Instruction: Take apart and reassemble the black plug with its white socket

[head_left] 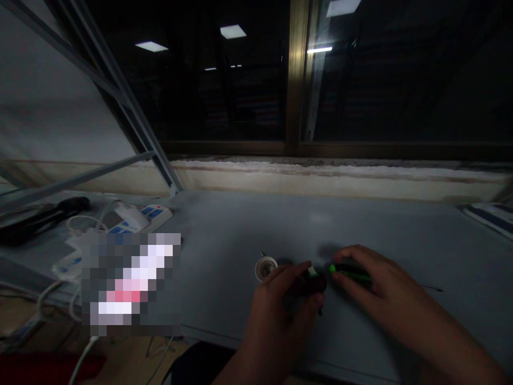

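At the left of the table (224, 224), well apart from the work, lies a white power strip (161, 213) with cables around it. A white round cup (258, 267) sits just beside the left hand (276, 299); whether they touch is hard to tell. That hand is curled, thumb and fingers part-way closed around a dark piece (316, 284) with a pale, greenish bit on top. To its right, across a small gap, the right hand (385, 280) is nearly closed, pinching a green-and-black handle (352, 272), its green end towards the dark piece. A thin rod (433, 288) shows beyond the right wrist; any join to the handle is hidden. The step in hand looks like handling two small items side by side; a move from here calls for a steady left hold and careful aim by the right.
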`<state>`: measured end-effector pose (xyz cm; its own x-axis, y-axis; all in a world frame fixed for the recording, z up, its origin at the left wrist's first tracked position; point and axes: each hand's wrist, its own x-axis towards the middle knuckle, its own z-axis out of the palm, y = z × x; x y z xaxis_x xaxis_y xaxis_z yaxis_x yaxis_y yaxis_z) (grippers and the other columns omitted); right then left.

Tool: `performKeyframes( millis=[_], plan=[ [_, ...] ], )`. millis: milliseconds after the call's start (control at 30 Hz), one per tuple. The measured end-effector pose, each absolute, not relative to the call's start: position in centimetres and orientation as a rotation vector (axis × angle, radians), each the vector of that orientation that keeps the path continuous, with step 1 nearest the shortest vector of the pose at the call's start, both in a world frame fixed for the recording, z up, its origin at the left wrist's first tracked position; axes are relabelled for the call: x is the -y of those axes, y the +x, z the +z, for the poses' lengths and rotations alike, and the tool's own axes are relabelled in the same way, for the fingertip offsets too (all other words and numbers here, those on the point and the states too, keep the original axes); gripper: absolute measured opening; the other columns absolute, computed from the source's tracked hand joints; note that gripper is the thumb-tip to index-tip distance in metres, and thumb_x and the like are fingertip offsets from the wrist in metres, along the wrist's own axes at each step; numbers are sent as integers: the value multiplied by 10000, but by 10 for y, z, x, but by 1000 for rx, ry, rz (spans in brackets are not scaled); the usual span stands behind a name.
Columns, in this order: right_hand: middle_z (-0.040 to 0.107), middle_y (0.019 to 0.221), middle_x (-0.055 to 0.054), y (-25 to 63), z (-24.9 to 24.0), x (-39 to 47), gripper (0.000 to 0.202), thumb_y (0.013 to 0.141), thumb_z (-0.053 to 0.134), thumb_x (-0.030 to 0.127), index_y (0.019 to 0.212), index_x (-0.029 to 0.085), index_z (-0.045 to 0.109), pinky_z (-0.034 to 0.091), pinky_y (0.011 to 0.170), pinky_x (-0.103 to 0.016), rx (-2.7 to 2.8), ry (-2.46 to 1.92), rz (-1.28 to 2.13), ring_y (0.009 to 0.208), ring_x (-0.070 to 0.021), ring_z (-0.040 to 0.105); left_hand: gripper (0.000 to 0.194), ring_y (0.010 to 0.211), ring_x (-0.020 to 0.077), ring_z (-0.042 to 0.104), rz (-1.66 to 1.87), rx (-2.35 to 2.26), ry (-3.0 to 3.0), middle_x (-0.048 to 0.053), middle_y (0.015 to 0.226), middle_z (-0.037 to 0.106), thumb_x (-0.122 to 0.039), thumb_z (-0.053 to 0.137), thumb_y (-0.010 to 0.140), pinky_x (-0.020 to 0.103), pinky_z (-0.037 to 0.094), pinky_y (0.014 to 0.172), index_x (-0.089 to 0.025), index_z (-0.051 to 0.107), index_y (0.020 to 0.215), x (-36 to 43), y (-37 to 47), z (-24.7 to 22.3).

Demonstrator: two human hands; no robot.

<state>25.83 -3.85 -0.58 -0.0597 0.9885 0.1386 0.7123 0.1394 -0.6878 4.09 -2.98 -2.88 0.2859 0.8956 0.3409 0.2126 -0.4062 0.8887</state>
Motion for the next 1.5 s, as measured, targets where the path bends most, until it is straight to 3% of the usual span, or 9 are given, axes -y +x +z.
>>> performKeyframes(
  millis=[133,300,433,633,933,1300,1500],
  plan=[
    [680,1255,-38,252,3,48,318,948,651,477,1215,304,643,560,740,-331,1721,-1514,770,1137,-244,655,471,961,179,742,1191,-917,1838,38,1105,760,-128,777,846,332,598,890,-296,687,1277,31,41,-26],
    [689,1229,-54,247,5,52,338,912,710,353,1235,278,642,579,888,-348,1815,-1373,940,1144,-235,663,486,948,144,745,1245,-795,1872,2,1089,768,-108,795,838,260,594,860,-327,688,1259,32,42,-23],
    [698,1202,-19,246,5,53,338,919,725,360,1245,316,642,560,980,-361,1764,-1369,996,1123,-206,672,488,943,146,756,1286,-760,1862,-4,1079,778,-106,805,828,253,604,857,-319,683,1250,32,41,-23],
    [697,1235,-29,246,4,55,342,911,751,449,1224,332,678,583,958,-360,1662,-1348,1099,1129,-216,681,496,950,128,754,1310,-757,1859,-23,1089,778,-107,812,824,226,613,864,-330,669,1244,33,40,-23],
    [694,1237,-62,246,9,55,317,927,747,439,1191,274,686,591,962,-361,1637,-1290,1191,1102,-225,693,453,927,146,767,1319,-716,1814,2,1079,777,-108,795,835,239,643,825,-303,681,1227,34,40,-20],
    [697,1223,-83,246,14,57,275,945,718,397,1177,252,686,613,930,-378,1750,-1301,1094,1060,-233,713,460,913,141,765,1342,-705,1835,16,1065,766,-89,794,830,237,643,823,-276,666,1231,36,40,-22],
    [705,1167,-49,249,14,60,293,913,743,313,1197,294,672,619,896,-341,1838,-1235,834,1079,-229,704,411,900,122,752,1393,-658,1979,16,1049,771,-112,784,841,189,610,815,-245,656,1208,35,37,-12]
  ],
)
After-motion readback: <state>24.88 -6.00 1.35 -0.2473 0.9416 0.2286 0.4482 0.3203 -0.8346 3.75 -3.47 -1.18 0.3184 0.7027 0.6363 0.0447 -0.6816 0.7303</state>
